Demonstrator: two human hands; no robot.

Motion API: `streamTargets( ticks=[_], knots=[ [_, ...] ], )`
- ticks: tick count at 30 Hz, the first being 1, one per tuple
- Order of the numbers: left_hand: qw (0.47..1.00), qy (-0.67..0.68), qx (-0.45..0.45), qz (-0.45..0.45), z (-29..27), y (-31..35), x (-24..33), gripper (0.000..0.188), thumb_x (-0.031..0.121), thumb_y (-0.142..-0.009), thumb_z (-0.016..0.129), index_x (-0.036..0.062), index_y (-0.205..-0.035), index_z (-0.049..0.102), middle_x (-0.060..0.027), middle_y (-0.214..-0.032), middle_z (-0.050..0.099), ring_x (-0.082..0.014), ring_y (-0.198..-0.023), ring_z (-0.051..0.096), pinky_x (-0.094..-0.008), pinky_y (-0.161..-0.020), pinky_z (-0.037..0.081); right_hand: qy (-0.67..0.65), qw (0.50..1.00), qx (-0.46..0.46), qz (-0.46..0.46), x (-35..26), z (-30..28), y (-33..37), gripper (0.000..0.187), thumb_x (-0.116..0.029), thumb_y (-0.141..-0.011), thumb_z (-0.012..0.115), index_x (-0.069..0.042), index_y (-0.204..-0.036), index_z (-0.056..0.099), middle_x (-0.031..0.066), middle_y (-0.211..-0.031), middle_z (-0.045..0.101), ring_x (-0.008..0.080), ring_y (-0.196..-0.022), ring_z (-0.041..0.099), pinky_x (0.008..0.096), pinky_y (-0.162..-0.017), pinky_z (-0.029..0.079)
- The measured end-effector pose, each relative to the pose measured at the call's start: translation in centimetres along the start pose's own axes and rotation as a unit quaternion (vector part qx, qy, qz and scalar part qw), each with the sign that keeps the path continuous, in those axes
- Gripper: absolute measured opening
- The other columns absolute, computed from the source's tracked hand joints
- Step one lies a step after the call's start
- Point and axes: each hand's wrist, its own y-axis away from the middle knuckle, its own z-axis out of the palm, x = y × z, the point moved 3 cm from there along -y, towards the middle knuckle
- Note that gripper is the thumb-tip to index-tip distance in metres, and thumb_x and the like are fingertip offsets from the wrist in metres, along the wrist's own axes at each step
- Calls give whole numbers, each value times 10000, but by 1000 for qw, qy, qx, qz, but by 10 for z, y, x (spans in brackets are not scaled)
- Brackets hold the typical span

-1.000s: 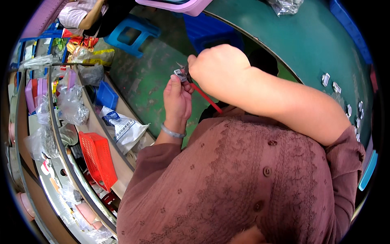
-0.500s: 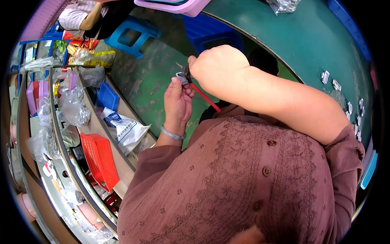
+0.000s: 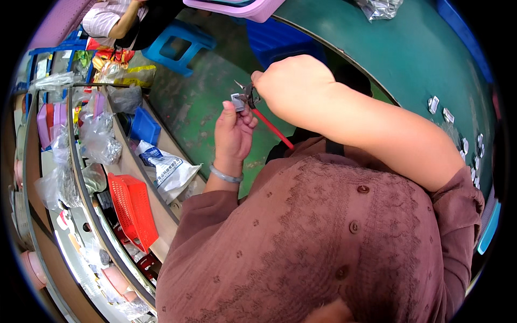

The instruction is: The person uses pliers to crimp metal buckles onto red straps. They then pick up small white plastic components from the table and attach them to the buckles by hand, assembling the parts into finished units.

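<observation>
A small grey, frame-shaped part [image 3: 236, 101] is pinched between the thumb and fingers of my left hand [image 3: 235, 132], which wears a pale bangle. My right hand [image 3: 293, 86], seen from its back, is closed on pliers with red handles [image 3: 273, 130]. The dark head of the pliers lies right beside the grey part, and a thin pointed tip sticks out past it. Whether the jaws grip the part cannot be made out. Most of my right fingers are hidden behind the hand.
Several small silvery parts [image 3: 448, 114] lie on the green table at the right. Shelves on the left hold a red basket [image 3: 132, 210], a white printed bag [image 3: 172, 171] and clear bags. A blue stool [image 3: 177, 46] stands beyond; another person [image 3: 110, 24] is at upper left.
My left hand and the grey part have shifted slightly left. More of the pliers' dark head shows between the hands now. Both hands keep their hold.
</observation>
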Motion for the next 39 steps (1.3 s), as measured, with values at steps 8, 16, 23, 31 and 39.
streamTargets(
  ticks=[8, 16, 23, 31, 39],
  knots=[
    [993, 83, -79, -30, -1, 2, 19, 431, 388, -932, 362, 3, -1085, 482, -22, -783, 451, -106, -656, 394, -243, -607, 355, -44, 991, 92, 91, 25, -31, 23, 249, -75, -755, 499, -75, -954, 651, 146, -887, 635, 278, -868, 607, 365, -741, 485],
    [993, 57, -100, -15, 15, 10, 26, 417, 384, -940, 341, 15, -1065, 491, -12, -786, 461, -103, -648, 397, -239, -613, 360, -32, 988, 129, 73, 36, -22, 32, 290, -56, -747, 503, -96, -1000, 639, 146, -899, 632, 281, -882, 599, 368, -739, 485],
    [281, -911, -139, -269, -172, -4, -12, 351, 324, -750, 616, 21, -925, 639, -207, -908, 614, -378, -835, 589, -422, -735, 465, -44, 984, 141, 97, 44, -51, 58, 253, -105, -725, 506, -105, -927, 659, 136, -878, 639, 277, -869, 605, 378, -745, 482],
    [514, -837, -79, -170, -123, -45, 25, 249, 208, -777, 621, -24, -867, 606, -160, -752, 624, -268, -701, 611, -351, -627, 476, -146, 866, 367, 306, 144, -132, 235, 231, -49, -826, 521, 17, -1032, 600, 107, -927, 655, 139, -849, 596, 262, -782, 464],
    [678, -699, -220, 58, 90, -67, 0, 196, 40, -805, 582, -7, -991, 542, 30, -755, 522, -44, -647, 452, -177, -586, 380, -164, 618, 451, 622, 230, -105, 509, 353, -303, -886, 503, -175, -1215, 519, -94, -585, 383, 1, -448, 293, 171, -382, 210]
  ],
)
